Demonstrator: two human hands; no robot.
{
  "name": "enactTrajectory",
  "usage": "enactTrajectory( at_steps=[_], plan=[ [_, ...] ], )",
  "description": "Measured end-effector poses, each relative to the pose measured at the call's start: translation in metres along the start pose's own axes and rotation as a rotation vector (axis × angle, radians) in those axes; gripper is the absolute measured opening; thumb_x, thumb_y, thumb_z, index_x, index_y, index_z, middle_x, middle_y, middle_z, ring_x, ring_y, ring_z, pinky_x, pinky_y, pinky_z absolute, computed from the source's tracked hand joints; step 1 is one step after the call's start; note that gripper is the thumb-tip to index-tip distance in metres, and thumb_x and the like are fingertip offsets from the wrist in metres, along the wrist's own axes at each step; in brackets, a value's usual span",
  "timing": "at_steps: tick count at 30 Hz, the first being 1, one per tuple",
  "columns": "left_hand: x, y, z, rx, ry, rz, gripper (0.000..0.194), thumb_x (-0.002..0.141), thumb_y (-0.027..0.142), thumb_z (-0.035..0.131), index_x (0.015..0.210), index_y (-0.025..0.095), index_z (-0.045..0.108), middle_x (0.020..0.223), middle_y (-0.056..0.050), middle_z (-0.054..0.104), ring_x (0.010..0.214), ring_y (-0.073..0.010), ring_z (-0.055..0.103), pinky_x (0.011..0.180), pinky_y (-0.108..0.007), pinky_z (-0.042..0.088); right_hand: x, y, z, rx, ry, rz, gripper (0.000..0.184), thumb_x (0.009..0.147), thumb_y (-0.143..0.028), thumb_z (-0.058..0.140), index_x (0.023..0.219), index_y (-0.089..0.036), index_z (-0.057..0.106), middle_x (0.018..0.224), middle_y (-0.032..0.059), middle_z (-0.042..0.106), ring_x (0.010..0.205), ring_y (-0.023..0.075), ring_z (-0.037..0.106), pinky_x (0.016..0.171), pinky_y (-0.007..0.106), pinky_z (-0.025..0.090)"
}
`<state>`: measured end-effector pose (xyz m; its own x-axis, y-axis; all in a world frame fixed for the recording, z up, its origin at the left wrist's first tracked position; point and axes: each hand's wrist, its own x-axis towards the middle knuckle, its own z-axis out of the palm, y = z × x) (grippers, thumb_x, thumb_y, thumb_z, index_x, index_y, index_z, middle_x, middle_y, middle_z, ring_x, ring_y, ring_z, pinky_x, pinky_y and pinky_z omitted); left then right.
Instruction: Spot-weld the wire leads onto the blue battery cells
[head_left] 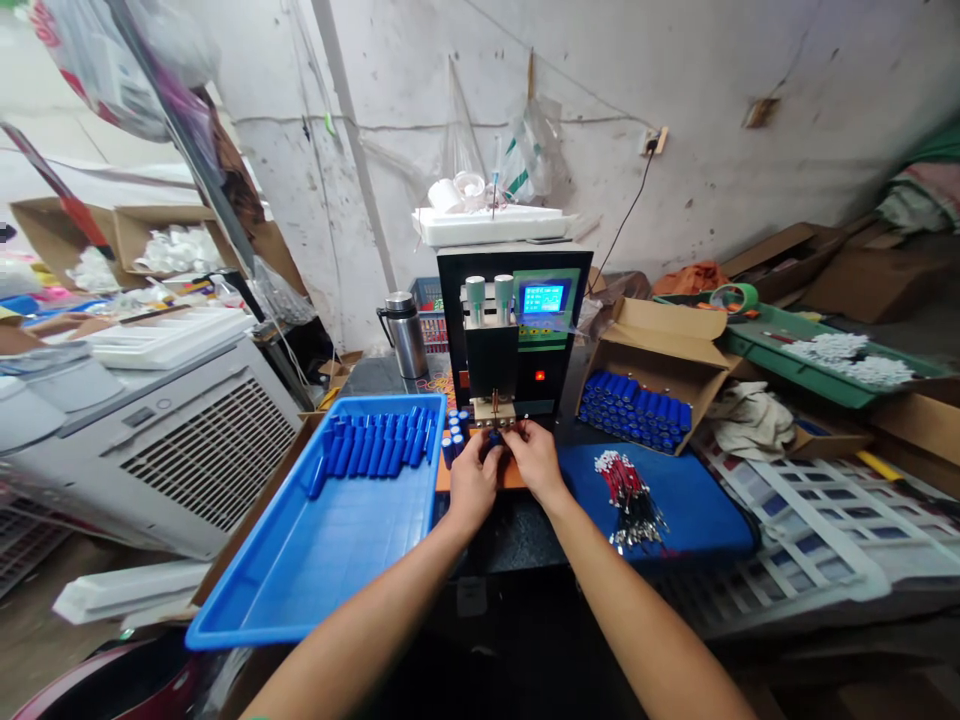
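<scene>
Both hands meet under the electrodes of a black spot welder (493,408). My left hand (474,482) is closed around a blue battery cell (493,438), mostly hidden by the fingers. My right hand (536,458) pinches at the cell's other side; what its fingertips hold is too small to make out. Several blue cells (454,436) stand upright just left of my left hand, on an orange board (511,476). To the right, a bundle of red and black wires with white connectors (628,495) lies on a blue mat (694,515).
A blue tray (322,560) with rows of blue cells stands at the left. A cardboard box (664,325) full of cells is at the right, near a green tray (795,355) of white parts. A steel flask (406,335) stands behind the blue tray. Foam (491,228) lies atop the welder.
</scene>
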<state>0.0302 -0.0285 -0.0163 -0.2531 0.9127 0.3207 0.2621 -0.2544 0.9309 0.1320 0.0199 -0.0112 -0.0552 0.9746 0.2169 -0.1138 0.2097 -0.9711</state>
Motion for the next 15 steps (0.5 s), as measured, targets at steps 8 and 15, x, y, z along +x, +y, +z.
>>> enactTrajectory(
  at_steps=[8, 15],
  plan=[
    [-0.001, 0.003, -0.002, -0.015, -0.015, -0.008, 0.032, 0.086, 0.029, 0.056, 0.116, 0.019, 0.062, 0.111, -0.009, 0.070, 0.100, -0.0217, 0.066, 0.091, -0.035, 0.051, -0.001, -0.001, -0.002, 0.026, -0.030, 0.003, 0.021, 0.072, -0.039, 0.065, 0.072, -0.018, 0.064, 0.070, 0.0033, 0.067, 0.065, 0.0181, 0.059, 0.062, 0.028, 0.045],
    [0.001, 0.001, -0.007, 0.117, 0.022, 0.023, 0.028, 0.084, 0.029, 0.057, 0.109, 0.018, 0.065, 0.101, -0.008, 0.072, 0.095, -0.0221, 0.066, 0.089, -0.036, 0.049, -0.008, -0.002, -0.016, -0.067, -0.095, -0.082, 0.015, 0.073, -0.035, 0.065, 0.072, -0.020, 0.063, 0.068, 0.0022, 0.066, 0.064, 0.0181, 0.059, 0.061, 0.028, 0.045]
  ],
)
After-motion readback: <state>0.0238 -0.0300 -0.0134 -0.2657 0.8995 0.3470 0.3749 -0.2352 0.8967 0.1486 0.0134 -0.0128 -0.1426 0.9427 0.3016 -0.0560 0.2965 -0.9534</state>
